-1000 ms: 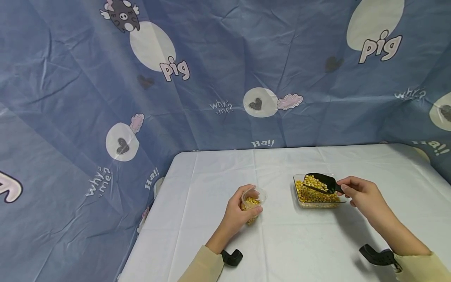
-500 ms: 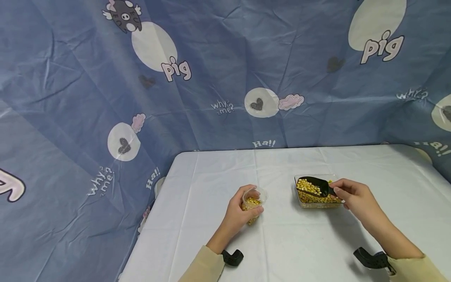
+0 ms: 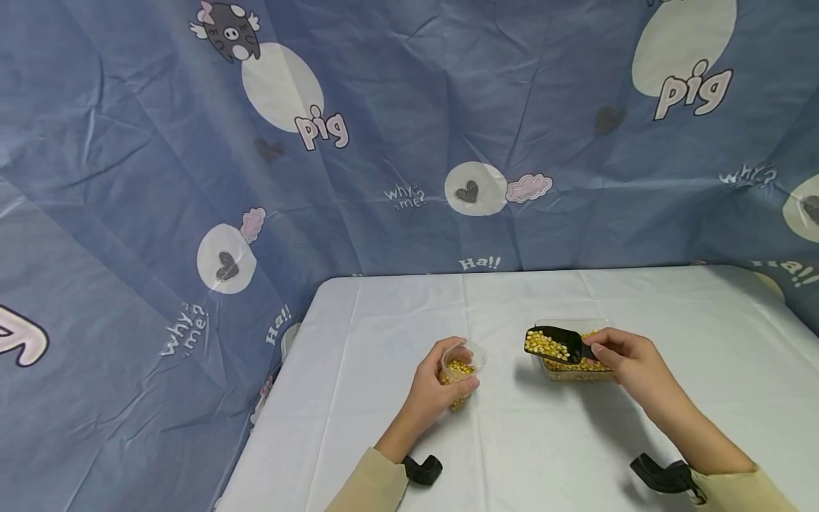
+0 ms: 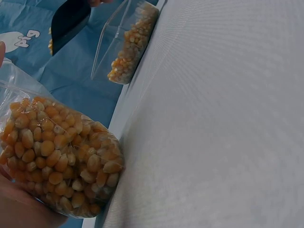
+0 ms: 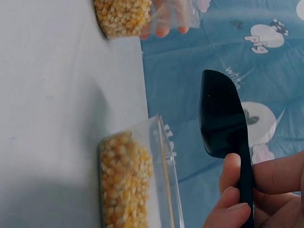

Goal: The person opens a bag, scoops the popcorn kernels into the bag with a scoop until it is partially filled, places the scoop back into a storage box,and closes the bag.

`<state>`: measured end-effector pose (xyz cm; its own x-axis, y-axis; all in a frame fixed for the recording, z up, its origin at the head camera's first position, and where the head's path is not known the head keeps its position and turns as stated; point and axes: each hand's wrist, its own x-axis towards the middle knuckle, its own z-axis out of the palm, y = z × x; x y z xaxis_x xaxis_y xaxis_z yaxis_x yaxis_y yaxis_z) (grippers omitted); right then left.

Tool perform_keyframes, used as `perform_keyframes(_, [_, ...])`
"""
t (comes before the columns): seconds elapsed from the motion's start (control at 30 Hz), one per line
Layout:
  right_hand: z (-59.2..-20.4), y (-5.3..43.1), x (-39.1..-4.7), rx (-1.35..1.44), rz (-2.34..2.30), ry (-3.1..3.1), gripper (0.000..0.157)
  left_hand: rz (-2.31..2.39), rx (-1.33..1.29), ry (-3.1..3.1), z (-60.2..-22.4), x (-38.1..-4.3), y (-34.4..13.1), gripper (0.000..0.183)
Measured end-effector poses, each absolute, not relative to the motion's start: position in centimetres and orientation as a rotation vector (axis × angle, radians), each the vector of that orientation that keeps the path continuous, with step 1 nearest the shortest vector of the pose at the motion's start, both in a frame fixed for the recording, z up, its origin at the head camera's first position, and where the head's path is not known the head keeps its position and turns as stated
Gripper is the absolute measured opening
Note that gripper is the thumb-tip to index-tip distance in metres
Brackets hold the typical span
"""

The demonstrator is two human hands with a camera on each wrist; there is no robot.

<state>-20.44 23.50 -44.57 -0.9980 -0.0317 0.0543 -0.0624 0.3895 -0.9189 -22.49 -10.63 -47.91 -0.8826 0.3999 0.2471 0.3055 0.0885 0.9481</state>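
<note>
My left hand (image 3: 431,387) curls round a clear plastic cup (image 4: 61,156) partly filled with corn kernels, which stands on the table. The cup's mouth faces up, and kernels show through its wall. With thumb and fingers my right hand (image 3: 630,359) pinches the handle of a black scoop (image 3: 569,342). Corn kernels (image 3: 545,345) lie heaped in the scoop, held above the left edge of a clear rectangular container (image 3: 579,375) that also holds kernels. In the right wrist view only the scoop's dark underside (image 5: 221,114) shows, and its load is hidden.
A white cloth (image 3: 512,441) covers the table, with a stretch of it between cup and container. Behind the table hangs a blue printed curtain (image 3: 384,142). Black camera mounts (image 3: 422,471) sit at both wrists.
My right hand has carried the loaded scoop leftward, from over the container's middle to its left edge. The left hand and the cup have stayed in place.
</note>
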Motion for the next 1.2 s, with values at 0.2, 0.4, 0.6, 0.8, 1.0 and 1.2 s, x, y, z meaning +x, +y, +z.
perform_keyframes(0.2, [-44.1, 22.3, -20.5, 0.118, 1.763, -2.603, 0.023, 1.937, 0.709, 2.28, -48.4, -22.7, -10.5, 0.066])
perform_keyframes(0.4, [-43.7, 21.0, -20.6, 0.166, 1.812, -2.578, 0.021, 1.925, 0.706, 2.364, -51.1, -23.9, -10.5, 0.069])
perform_keyframes(0.6, [-43.3, 19.8, -20.8, 0.206, 1.79, -2.593, 0.019, 1.924, 0.736, 2.373, -51.2, -23.9, -10.5, 0.07])
perform_keyframes(0.8, [-42.7, 18.7, -21.0, 0.278, 1.793, -2.576, 0.016, 1.936, 0.755, 2.346, -51.3, -24.0, -10.5, 0.07])
perform_keyframes(1.0, [-42.4, 17.6, -21.1, 0.333, 1.849, -2.536, 0.015, 1.939, 0.775, 2.338, -51.4, -24.0, -10.6, 0.07])
perform_keyframes(1.2, [-42.4, 16.7, -21.3, 0.393, 1.758, -2.558, 0.013, 1.945, 0.765, 2.334, -51.5, -24.1, -10.5, 0.069])
